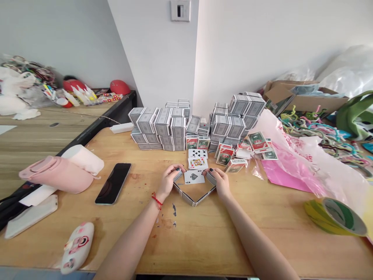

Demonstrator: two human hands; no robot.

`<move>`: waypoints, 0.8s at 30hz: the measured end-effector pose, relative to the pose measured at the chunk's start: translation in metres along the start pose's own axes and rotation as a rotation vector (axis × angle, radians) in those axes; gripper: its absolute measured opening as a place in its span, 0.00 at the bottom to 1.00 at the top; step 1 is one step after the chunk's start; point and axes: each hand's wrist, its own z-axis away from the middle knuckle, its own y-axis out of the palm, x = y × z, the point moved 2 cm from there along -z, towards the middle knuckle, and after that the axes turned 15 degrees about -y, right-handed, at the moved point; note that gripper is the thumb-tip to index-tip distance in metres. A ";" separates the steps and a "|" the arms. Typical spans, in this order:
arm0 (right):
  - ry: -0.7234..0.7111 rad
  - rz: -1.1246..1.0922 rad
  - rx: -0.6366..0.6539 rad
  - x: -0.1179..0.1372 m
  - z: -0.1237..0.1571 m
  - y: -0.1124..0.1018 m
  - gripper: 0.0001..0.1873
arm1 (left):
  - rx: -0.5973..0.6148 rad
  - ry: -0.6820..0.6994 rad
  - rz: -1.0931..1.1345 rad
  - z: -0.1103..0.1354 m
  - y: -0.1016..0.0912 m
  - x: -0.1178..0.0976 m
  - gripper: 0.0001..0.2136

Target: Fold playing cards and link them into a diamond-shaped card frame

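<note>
On the table in front of me stands a V-shaped strip of joined playing cards [185, 195], its corner toward me. My left hand [168, 179] grips its left end with bent fingers, and a red string bracelet circles that wrist. At the right end, my right hand [220, 181] is closed on the strip in the same way. Between the two hands lies a face-up ace of spades [194, 177]. Just beyond it are a face card [197, 163] and a spade card [198, 154]. Parts of both strip ends are hidden by my fingers.
Block stacks of grey-backed cards [159, 126] and more stacks [230, 126] stand behind. Red-green card boxes [225, 154] sit near them. At left lie a phone [113, 183], a pink roll [58, 175] and a white case [78, 248]. Rightward are tape [313, 214] and pink plastic [300, 163].
</note>
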 end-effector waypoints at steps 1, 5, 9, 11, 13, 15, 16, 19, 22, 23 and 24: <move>-0.001 -0.001 0.013 0.000 0.000 0.000 0.15 | 0.017 -0.013 0.039 -0.002 -0.002 0.001 0.10; -0.001 0.005 0.065 -0.001 -0.002 -0.002 0.15 | 0.086 -0.039 0.096 -0.007 -0.008 0.001 0.11; -0.005 0.058 0.133 0.001 -0.004 -0.001 0.13 | 0.158 -0.057 -0.005 -0.004 -0.009 -0.006 0.09; 0.007 0.064 0.158 0.003 -0.006 -0.001 0.14 | 0.167 -0.079 -0.061 -0.002 -0.008 -0.009 0.08; 0.020 0.061 0.173 0.004 -0.007 -0.001 0.15 | 0.171 -0.086 -0.087 -0.001 -0.008 -0.011 0.08; 0.026 0.049 0.186 0.004 -0.007 -0.002 0.15 | 0.175 -0.078 -0.086 -0.001 -0.009 -0.011 0.08; 0.026 0.040 0.191 0.004 -0.007 -0.003 0.15 | 0.178 -0.074 -0.077 -0.001 -0.009 -0.011 0.08; 0.041 -0.021 0.180 0.002 -0.007 -0.006 0.15 | 0.196 -0.071 -0.019 -0.004 -0.011 -0.008 0.09; 0.115 -0.132 0.156 -0.002 -0.006 -0.009 0.15 | 0.224 -0.077 0.046 -0.005 -0.012 -0.005 0.10; 0.140 -0.166 0.146 -0.004 -0.006 -0.009 0.15 | 0.234 -0.082 0.059 -0.006 -0.012 -0.004 0.11; 0.157 -0.190 0.130 -0.006 -0.007 -0.010 0.15 | 0.242 -0.093 0.073 -0.006 -0.012 -0.003 0.10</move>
